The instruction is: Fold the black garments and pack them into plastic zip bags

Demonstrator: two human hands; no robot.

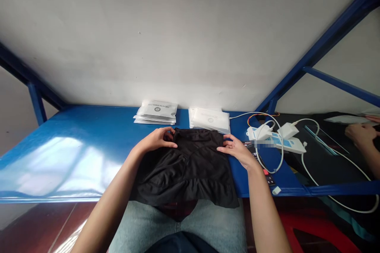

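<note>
A pair of black shorts [190, 166] lies spread on the blue table [89, 138], its waistband toward the wall and its leg ends hanging over the front edge above my lap. My left hand [158, 139] holds the left end of the waistband between thumb and fingers. At the opposite end, my right hand [236, 151] grips the waistband's right edge, the thumb lying on top of the cloth. Creases run across the middle of the fabric.
Against the wall stand two piles of white printed pouches, one left [156, 112] and one right [208, 119]. To the right lie a white power strip [292, 145] with chargers and looped cables, and a partly hidden phone [268, 178]. Another person's hand [360, 134] shows far right.
</note>
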